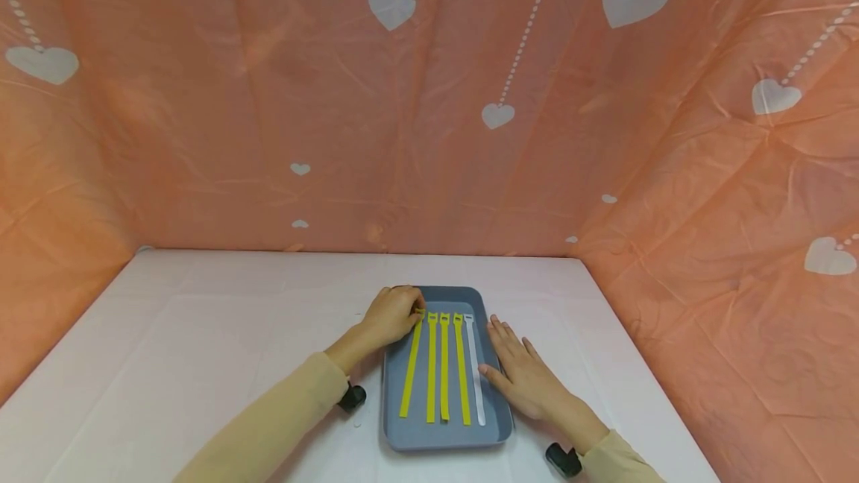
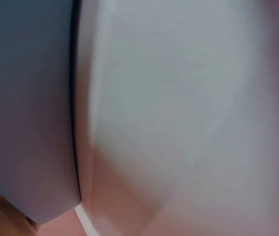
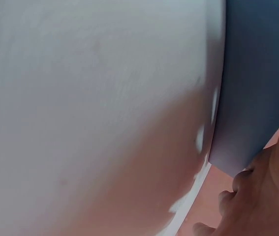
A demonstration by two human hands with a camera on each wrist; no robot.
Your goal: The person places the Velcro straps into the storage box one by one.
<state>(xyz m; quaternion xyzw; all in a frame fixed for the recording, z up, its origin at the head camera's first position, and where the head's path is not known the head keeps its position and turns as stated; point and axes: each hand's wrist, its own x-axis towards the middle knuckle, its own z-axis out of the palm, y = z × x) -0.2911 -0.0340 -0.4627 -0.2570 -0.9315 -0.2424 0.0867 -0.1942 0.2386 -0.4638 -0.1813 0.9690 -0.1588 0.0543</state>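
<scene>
A grey-blue tray (image 1: pixel 446 436) lies on the white table, holding several yellow cable straps (image 1: pixel 444 371) with slotted heads and one white strap (image 1: pixel 476 375), side by side lengthwise. My left hand (image 1: pixel 392 314) reaches over the tray's far left edge and pinches the slotted head of the leftmost yellow strap (image 1: pixel 411 375), which leans slightly. Along the right rim rests my right hand (image 1: pixel 526 379), fingers straight, its thumb over the rim near the white strap. In the right wrist view, the fingers (image 3: pixel 245 182) show beside the tray's outer wall (image 3: pixel 252 83).
The white tabletop (image 1: pixel 221 326) surrounds the tray. Orange cloth (image 1: pixel 429 192) with white hearts stands behind the table and along both sides. A dark wrist camera sits on each wrist, the left one (image 1: pixel 352 398) close to the tray's left side.
</scene>
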